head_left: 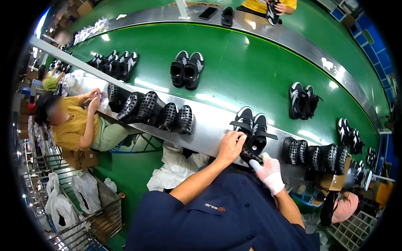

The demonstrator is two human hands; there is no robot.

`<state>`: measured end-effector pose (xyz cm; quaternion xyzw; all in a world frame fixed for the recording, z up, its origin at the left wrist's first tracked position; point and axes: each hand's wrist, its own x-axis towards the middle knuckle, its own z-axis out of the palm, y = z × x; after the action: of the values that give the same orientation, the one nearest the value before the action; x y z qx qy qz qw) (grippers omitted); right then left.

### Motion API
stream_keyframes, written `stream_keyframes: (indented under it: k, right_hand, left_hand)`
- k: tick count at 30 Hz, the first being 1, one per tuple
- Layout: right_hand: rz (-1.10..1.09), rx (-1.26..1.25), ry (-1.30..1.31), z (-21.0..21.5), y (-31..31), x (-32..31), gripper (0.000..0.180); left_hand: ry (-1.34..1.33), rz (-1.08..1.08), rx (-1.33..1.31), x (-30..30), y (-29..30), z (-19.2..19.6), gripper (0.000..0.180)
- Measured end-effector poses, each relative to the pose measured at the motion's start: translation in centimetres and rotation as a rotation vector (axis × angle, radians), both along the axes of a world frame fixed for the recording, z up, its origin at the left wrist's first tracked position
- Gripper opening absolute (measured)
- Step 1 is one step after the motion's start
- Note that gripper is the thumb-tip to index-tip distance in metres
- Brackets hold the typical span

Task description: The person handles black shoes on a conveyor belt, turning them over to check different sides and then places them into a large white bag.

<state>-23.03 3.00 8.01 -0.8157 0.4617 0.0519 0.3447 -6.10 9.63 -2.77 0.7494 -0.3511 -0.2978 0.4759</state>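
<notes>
Two black, grey and white sneakers stand side by side at the near edge of the metal bench in front of me, toes pointing away. My bare left hand [231,147] is closed at the heel of the left sneaker [244,119]; its fingertips are partly hidden. The right sneaker [259,131] has its strap sticking out to the right and its opening toward me. My right hand [270,173], in a white striped glove, grips a dark perforated shoe last [250,156] just behind the sneakers' heels. Part of that last is covered by my hands.
Black perforated lasts [147,109] stand on the bench to my left, and more lasts [315,155] to my right. Sneaker pairs [187,70] sit on the green surface [238,67] beyond. A person in yellow [75,121] sits at left, near a wire cart [104,221].
</notes>
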Motion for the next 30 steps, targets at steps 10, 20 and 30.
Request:
stream_keyframes:
  k: [10, 20, 30]
  right_hand:
    - [0.301, -0.023, 0.334, 1.7, -3.5, 2.2, 0.047]
    - [0.216, -0.182, 0.264, -3.0, -1.8, 4.9, 0.032]
    - [0.125, -0.297, -0.019, -8.9, 2.0, 6.0, 0.047]
  left_hand:
    - [-0.792, -0.64, -0.058, 3.5, -2.2, -1.1, 0.023]
    - [-0.386, -0.586, -0.116, 4.8, -2.8, -0.8, 0.015]
    - [-0.556, -0.363, -0.148, 8.7, 0.4, -0.7, 0.039]
